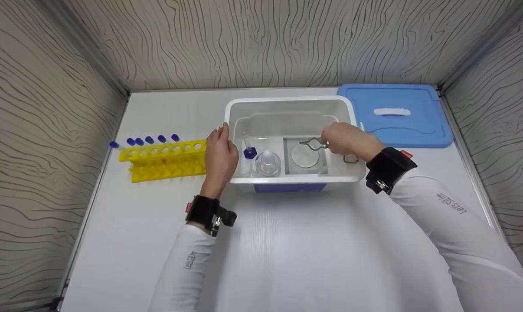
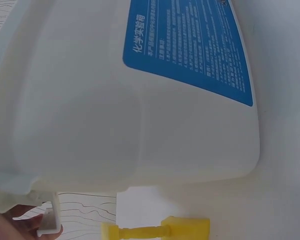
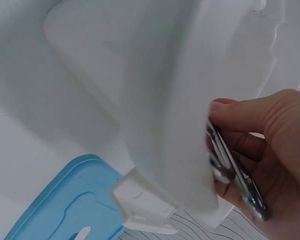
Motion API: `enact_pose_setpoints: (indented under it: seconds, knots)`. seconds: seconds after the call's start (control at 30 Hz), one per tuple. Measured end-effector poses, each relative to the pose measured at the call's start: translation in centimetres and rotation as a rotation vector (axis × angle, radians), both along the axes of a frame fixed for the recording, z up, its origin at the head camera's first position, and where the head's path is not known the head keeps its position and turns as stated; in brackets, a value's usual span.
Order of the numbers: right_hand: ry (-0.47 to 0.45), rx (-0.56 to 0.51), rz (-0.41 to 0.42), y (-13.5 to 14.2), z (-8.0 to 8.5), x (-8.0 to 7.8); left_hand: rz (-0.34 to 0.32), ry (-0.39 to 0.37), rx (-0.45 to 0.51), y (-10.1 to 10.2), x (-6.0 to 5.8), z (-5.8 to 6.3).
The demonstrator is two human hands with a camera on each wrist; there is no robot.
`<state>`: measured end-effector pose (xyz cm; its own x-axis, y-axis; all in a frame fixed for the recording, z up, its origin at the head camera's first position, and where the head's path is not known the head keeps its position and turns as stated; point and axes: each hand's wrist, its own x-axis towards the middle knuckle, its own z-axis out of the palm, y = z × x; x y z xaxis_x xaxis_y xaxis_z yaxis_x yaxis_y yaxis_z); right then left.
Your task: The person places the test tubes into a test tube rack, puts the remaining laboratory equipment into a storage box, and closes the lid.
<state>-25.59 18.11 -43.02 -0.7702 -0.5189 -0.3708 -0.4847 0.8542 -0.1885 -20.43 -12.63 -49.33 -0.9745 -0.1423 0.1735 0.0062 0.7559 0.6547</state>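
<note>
A white plastic box stands lidless on the table, a blue printed label on its front. At its left rim, my left hand grips the edge, fingers curled under a white side handle. Over the box's right part, my right hand holds metal crucible tongs, their curved tips above a wire gauze with a white round centre. Left of the gauze are a clear glass vessel with a white cap and a clear cylinder with a purple hexagonal base.
To the left stands a yellow test tube rack, with several blue-capped tubes along its back. A blue lid with a white handle lies behind and right of the box. Patterned panels wall in the table.
</note>
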Motion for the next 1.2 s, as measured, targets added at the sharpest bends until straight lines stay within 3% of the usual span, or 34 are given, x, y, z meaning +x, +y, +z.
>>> enact_pose_setpoints:
  seconds: [0.87, 1.2]
  knots:
    - [-0.068, 0.12, 0.117, -0.4, -2.2, 0.1, -0.008, 0.009, -0.028, 0.1, 0.4, 0.0]
    - [-0.147, 0.094, 0.103, -0.7, -2.7, 0.9, -0.011, 0.01, -0.011, 0.0, 0.4, 0.0]
